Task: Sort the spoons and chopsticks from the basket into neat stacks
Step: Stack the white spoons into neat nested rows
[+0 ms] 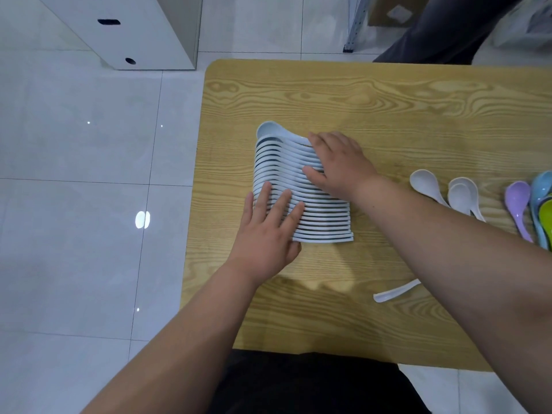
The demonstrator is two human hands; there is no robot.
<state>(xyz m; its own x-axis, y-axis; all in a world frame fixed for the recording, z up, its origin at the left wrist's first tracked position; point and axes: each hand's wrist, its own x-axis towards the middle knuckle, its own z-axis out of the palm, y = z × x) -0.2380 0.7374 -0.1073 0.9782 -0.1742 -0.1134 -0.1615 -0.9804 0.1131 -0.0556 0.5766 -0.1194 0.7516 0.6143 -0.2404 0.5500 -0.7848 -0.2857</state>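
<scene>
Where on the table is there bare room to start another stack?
Free: the whole far strip of the table beyond the white stack, and the near patch between that stack and the table's near edge, left of the lone spoon. Crowded: the right side, with white spoons and coloured spoons. Both hands lie flat on the stack.

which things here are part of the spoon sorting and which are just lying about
Part of the job:
- nested row of white spoons, under left hand and right hand
- loose white spoons
- coloured spoons
- single white spoon

Just there:
- white cabinet
- cardboard box
- metal rack leg
</scene>
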